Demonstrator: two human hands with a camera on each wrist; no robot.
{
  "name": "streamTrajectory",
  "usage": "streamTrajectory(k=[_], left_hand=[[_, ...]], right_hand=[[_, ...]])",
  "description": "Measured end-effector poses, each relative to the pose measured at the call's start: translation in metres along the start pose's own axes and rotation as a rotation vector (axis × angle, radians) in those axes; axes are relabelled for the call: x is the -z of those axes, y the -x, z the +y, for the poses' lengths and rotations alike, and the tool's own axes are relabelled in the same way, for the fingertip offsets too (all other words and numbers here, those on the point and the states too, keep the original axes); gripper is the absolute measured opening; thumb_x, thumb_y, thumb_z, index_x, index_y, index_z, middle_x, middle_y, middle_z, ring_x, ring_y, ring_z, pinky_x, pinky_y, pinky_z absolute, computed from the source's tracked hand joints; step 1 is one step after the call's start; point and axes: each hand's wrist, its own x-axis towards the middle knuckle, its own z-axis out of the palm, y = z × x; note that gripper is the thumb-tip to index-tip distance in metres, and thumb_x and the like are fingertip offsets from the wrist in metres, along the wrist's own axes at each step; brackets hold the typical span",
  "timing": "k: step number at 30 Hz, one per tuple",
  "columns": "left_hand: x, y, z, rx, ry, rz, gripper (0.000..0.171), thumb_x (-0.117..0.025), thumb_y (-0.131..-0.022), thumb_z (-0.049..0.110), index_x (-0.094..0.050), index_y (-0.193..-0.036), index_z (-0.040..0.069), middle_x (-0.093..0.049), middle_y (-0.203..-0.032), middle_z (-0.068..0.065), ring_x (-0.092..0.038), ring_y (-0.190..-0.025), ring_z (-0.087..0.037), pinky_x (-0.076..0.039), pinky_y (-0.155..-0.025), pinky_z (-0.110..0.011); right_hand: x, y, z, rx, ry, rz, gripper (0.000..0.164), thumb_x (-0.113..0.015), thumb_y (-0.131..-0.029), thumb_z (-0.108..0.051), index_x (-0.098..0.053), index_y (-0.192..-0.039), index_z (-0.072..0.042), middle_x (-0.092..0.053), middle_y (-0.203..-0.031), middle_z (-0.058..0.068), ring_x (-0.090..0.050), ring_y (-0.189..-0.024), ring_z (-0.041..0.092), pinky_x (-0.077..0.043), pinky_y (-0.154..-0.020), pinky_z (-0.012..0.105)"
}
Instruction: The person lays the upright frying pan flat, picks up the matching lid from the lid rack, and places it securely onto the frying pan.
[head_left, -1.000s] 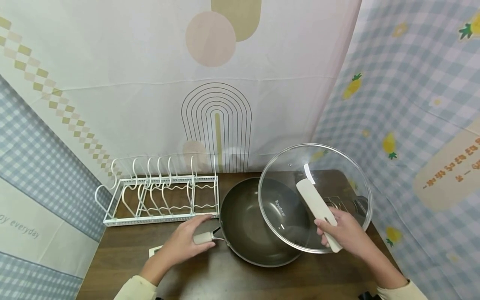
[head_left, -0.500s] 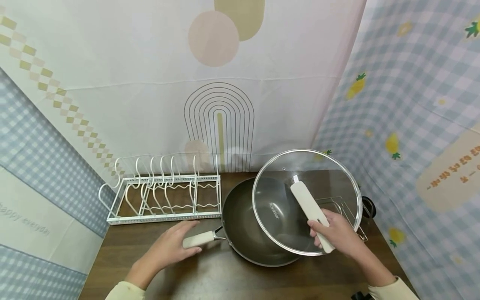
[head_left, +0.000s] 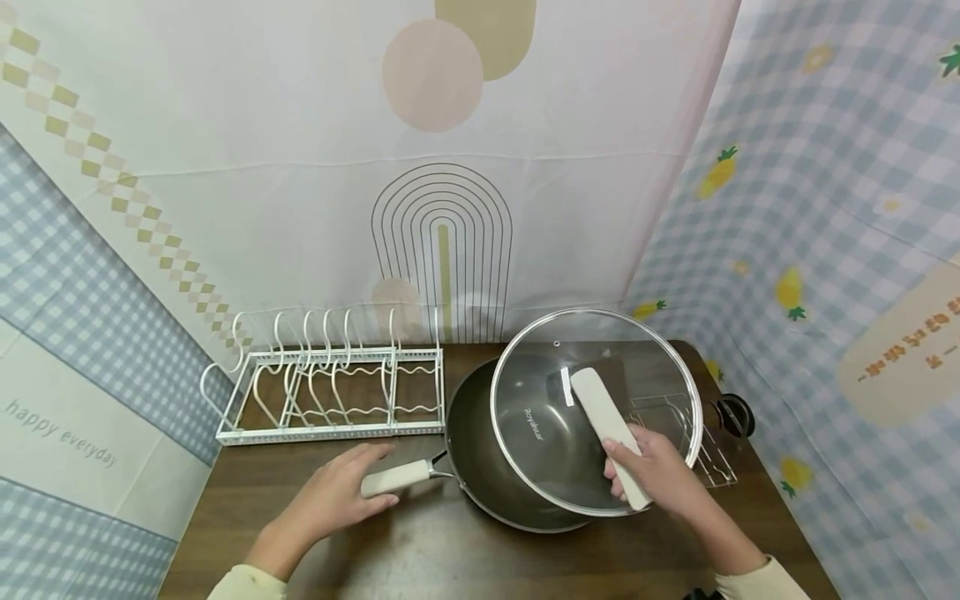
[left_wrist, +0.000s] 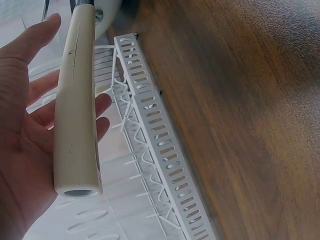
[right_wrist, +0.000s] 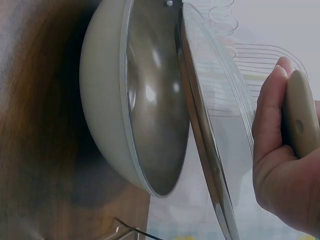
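A dark-lined wok [head_left: 487,467] with a cream outside [right_wrist: 102,95] stands on the wooden table, its cream handle [head_left: 397,478] pointing left. My left hand [head_left: 330,492] is spread around the end of that handle, thumb and fingers apart on either side of it. In the left wrist view the palm [left_wrist: 25,150] lies beside the handle [left_wrist: 77,110], with fingertips showing past it. My right hand [head_left: 652,471] grips the long cream handle [head_left: 600,400] of a clear glass lid [head_left: 525,367]. Tilted, the lid overlaps the wok's right part, with a gap above the rim [right_wrist: 131,135].
A white wire dish rack [head_left: 330,429] stands at the back left, just left of the wok. To the right lie a thin wire rack [head_left: 716,467] and a black round object [head_left: 735,415]. Fabric curtains [head_left: 570,208] enclose the back and sides.
My right hand has carried the lid left and slightly toward me, farther over the wok. My left hand has slid left along the wok's handle to its end.
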Motion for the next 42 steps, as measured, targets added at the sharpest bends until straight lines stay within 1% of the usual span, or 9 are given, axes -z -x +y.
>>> streamTrajectory(k=[6,12,15,20,26,32,34,38,42], left_hand=[[0.002,0.000,0.002,0.032,0.002,-0.009,0.069,-0.089,-0.076,0.045,-0.064,-0.135,0.018,-0.071,-0.128,-0.006,-0.072,-0.103,-0.027,-0.060,-0.081,-0.047],[-0.001,-0.003,0.007,0.045,-0.019,0.006,0.070,-0.089,-0.075,0.046,-0.065,-0.133,0.018,-0.075,-0.114,-0.002,-0.073,-0.093,-0.021,-0.059,-0.075,-0.043],[-0.004,-0.006,0.011,0.045,-0.039,-0.004,0.070,-0.088,-0.076,0.047,-0.064,-0.134,0.017,-0.076,-0.108,-0.002,-0.072,-0.086,-0.022,-0.058,-0.072,-0.043],[-0.009,-0.005,0.015,0.034,-0.105,-0.019,0.066,-0.087,-0.078,0.047,-0.065,-0.131,0.015,-0.077,-0.109,-0.006,-0.072,-0.083,-0.024,-0.059,-0.070,-0.045],[-0.016,-0.003,0.013,-0.037,-0.197,0.021,0.053,-0.087,-0.079,0.044,-0.070,-0.118,0.012,-0.074,-0.106,-0.007,-0.071,-0.080,-0.023,-0.059,-0.066,-0.043],[-0.023,-0.003,0.007,-0.147,-0.296,0.104,0.044,-0.087,-0.079,0.042,-0.069,-0.109,0.015,-0.064,-0.086,0.003,-0.060,-0.064,-0.014,-0.049,-0.053,-0.032],[-0.024,-0.003,0.005,-0.179,-0.308,0.144,0.043,-0.088,-0.078,0.041,-0.068,-0.106,0.016,-0.058,-0.081,0.005,-0.057,-0.060,-0.013,-0.045,-0.049,-0.031],[-0.026,-0.004,0.001,-0.232,-0.319,0.213,0.043,-0.091,-0.075,0.040,-0.065,-0.101,0.017,-0.054,-0.077,0.005,-0.055,-0.056,-0.014,-0.043,-0.045,-0.031],[-0.026,-0.007,-0.002,-0.270,-0.339,0.252,0.045,-0.092,-0.072,0.039,-0.063,-0.097,0.016,-0.054,-0.075,0.004,-0.055,-0.054,-0.015,-0.042,-0.044,-0.031]], right_hand=[[-0.007,-0.004,0.004,0.013,-0.015,-0.010,0.037,-0.057,-0.107,-0.024,-0.051,-0.114,0.013,-0.067,-0.076,0.014,-0.068,-0.055,0.018,-0.059,-0.048,0.039],[-0.012,-0.007,0.009,0.003,-0.026,-0.028,0.038,-0.057,-0.107,-0.023,-0.051,-0.114,0.014,-0.066,-0.076,0.013,-0.067,-0.054,0.018,-0.059,-0.048,0.040],[-0.014,-0.008,0.010,0.000,-0.032,-0.034,0.038,-0.057,-0.107,-0.023,-0.051,-0.114,0.013,-0.066,-0.076,0.014,-0.067,-0.054,0.018,-0.058,-0.048,0.040],[-0.019,-0.010,0.011,-0.002,-0.039,-0.045,0.038,-0.058,-0.107,-0.024,-0.051,-0.114,0.012,-0.066,-0.075,0.015,-0.067,-0.054,0.018,-0.059,-0.048,0.040],[-0.023,-0.011,0.012,-0.015,-0.047,-0.051,0.042,-0.059,-0.106,-0.024,-0.050,-0.118,0.015,-0.066,-0.075,0.014,-0.067,-0.054,0.018,-0.059,-0.048,0.039],[-0.026,-0.014,0.015,-0.024,-0.067,-0.070,0.042,-0.059,-0.106,-0.023,-0.049,-0.118,0.016,-0.065,-0.075,0.016,-0.066,-0.053,0.018,-0.059,-0.049,0.039],[-0.027,-0.016,0.017,-0.026,-0.076,-0.079,0.041,-0.058,-0.106,-0.023,-0.049,-0.117,0.016,-0.065,-0.075,0.015,-0.066,-0.053,0.018,-0.059,-0.049,0.039],[-0.029,-0.019,0.019,-0.030,-0.092,-0.097,0.042,-0.058,-0.106,-0.024,-0.049,-0.118,0.015,-0.065,-0.075,0.012,-0.066,-0.053,0.017,-0.059,-0.049,0.038],[-0.030,-0.022,0.023,-0.043,-0.100,-0.104,0.045,-0.058,-0.106,-0.024,-0.048,-0.124,0.016,-0.065,-0.074,0.011,-0.066,-0.053,0.017,-0.060,-0.050,0.037]])
